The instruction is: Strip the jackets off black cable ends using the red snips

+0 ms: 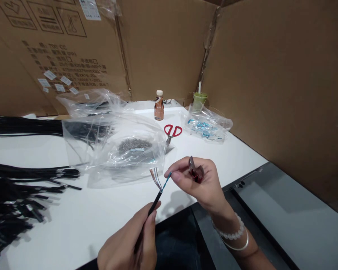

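My left hand [132, 240] is closed around a black cable [154, 204], its stripped end tilted up and away from me. Several thin bare-ended wires [156, 179], some brownish and some pale, fan out of the jacket. Thumb and forefinger of my right hand [197, 180] pinch the tip of a blue wire [166, 182] that leans right, apart from the others. Tucked in the same palm is a small pair of snips [195, 172] with metal blades and red on the handle; the fingers hide part of it.
Beyond my hands lie a clear plastic bag of small metal pieces [135, 144] and red-handled scissors [171, 133]. Bundles of black cables [11, 210] cover the left side. A bottle [159, 107], a green cup [199, 100] and a bag of blue scraps [205, 127] stand farther back, before cardboard walls [270, 75].
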The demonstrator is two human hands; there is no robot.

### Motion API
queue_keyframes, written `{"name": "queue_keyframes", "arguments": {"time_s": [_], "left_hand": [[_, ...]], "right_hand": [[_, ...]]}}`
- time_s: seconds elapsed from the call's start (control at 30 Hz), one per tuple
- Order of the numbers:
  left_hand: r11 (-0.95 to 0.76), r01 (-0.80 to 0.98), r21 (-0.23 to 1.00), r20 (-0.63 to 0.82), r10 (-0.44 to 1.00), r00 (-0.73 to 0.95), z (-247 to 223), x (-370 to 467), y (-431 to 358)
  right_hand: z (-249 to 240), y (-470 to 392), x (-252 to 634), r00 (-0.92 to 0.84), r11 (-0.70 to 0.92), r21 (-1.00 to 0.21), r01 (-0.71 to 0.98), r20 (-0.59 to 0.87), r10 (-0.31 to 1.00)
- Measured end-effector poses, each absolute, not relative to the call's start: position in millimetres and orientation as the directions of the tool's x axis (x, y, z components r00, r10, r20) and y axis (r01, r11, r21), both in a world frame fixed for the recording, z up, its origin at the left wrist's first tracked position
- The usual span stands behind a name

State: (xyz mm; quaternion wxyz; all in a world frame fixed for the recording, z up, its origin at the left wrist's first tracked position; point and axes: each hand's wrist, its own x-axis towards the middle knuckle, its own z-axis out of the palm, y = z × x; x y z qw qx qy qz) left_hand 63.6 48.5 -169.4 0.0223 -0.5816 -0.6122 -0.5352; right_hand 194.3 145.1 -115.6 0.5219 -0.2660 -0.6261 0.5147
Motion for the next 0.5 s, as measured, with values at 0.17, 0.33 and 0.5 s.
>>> {"name": "queue_keyframes", "arguments": {"time_s": [0.17,0.33,0.5], "left_hand": [[-0.255,0.852,0.456,0.751,0.624,-0.215,-165.5,61.6,52.4],[-0.279,0.886,0.37,0.765,0.633,-0.12,-160.8,59.5,51.5],[-0.262,0.9,0.348,0.755,0.648,-0.103,-162.3,61.3,50.8]], "right_hand": [[-112.0,138.9,191.3,-0.288,0.361,-0.912,-0.193,0.404,0.868],[-107.0,134.9,192.4,-0.218,0.425,-0.895,-0.136,0.446,0.868],[-108.0,134.0,195.1,-0.247,0.399,-0.906,-0.14,0.422,0.872]]}}
